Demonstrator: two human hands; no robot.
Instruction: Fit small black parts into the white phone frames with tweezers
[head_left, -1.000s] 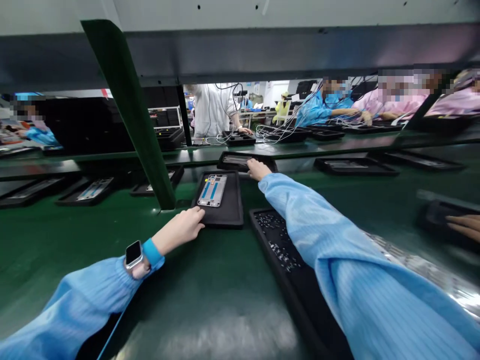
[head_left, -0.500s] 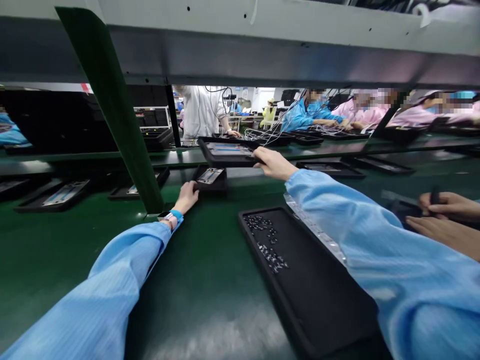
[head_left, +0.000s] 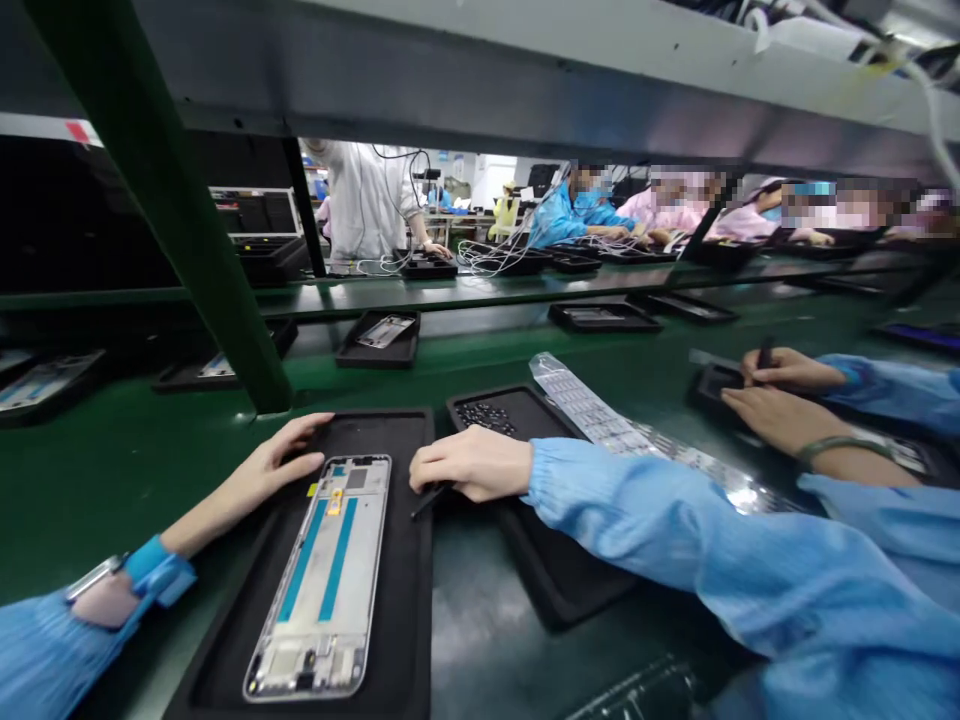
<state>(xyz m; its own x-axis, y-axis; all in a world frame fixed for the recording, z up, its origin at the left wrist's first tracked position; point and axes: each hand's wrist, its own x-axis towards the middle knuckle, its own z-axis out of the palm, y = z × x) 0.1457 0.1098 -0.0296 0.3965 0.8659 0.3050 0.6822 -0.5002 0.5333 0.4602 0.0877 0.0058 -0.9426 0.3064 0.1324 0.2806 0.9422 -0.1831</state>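
Observation:
A black tray (head_left: 409, 600) lies on the green bench in front of me. In it rests a silver phone frame (head_left: 326, 570) with two blue strips. My left hand (head_left: 281, 465) is at the tray's left edge, fingers apart, fingertips near the frame's top left corner. My right hand (head_left: 476, 465) is over the tray's right edge, fingers pinched on a thin black tool (head_left: 429, 500). Behind the right hand, a second black tray (head_left: 570, 570) holds many small dark parts (head_left: 486, 418).
A clear strip sheet (head_left: 592, 405) lies beyond the second tray. At the right, another person's hands (head_left: 795, 400) work over a tray. A green post (head_left: 217, 290) stands at the left. More trays (head_left: 379, 340) line the back, under a low shelf.
The tray with the phone frame, earlier held up at the back by my right hand, now lies close in front. My left hand has left the back tray, and my right now holds the black tool.

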